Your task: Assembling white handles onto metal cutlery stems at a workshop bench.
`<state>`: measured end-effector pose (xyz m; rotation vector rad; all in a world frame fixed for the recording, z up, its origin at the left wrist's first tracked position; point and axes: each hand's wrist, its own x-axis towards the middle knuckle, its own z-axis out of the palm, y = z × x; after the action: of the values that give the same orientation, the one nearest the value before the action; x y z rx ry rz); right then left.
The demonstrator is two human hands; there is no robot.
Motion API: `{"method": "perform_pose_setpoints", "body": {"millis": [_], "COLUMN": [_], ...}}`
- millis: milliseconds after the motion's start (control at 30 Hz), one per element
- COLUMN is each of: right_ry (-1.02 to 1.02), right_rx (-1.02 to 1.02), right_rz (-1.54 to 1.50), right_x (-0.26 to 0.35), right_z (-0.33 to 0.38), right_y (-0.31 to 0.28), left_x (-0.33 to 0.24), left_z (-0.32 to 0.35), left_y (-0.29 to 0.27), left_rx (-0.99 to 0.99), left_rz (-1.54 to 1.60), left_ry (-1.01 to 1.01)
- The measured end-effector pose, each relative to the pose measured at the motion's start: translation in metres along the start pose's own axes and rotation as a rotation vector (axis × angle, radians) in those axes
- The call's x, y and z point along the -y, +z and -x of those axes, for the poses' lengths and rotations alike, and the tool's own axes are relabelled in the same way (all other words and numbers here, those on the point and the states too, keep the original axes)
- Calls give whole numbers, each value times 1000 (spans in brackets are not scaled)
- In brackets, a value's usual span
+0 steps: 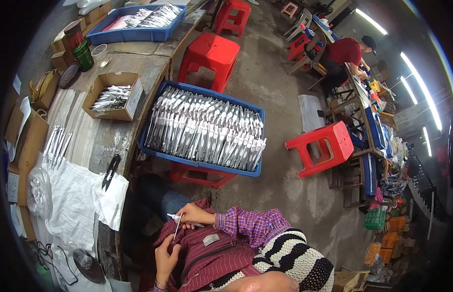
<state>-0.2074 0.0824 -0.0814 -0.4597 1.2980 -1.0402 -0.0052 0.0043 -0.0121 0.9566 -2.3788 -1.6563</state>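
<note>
My right hand, in a plaid sleeve, pinches the upper end of a thin silver-and-white tool. My left hand grips the lower end of the same piece. Both hands hold it over a maroon striped cloth on my lap. Just ahead stands a blue tray packed with several rows of similar silver pieces, resting on a red stool.
A workbench on the left carries a cardboard box of pieces, black snips, white plastic sheets and another blue tray. Red stools stand on the concrete floor. A person in a red shirt works at a far table.
</note>
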Motion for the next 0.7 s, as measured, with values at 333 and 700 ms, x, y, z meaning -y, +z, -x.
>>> {"method": "perform_pose_setpoints", "body": {"millis": [333, 700], "right_ry": [15, 33], "right_rx": [-1, 2], "right_rz": [4, 20], "right_x": [4, -4], "right_z": [1, -4], "right_y": [0, 0], "left_x": [6, 2], "left_z": [-1, -2], "left_y": [2, 0], "left_rx": [32, 35], "left_rz": [-6, 0], "left_ry": [-40, -61]}}
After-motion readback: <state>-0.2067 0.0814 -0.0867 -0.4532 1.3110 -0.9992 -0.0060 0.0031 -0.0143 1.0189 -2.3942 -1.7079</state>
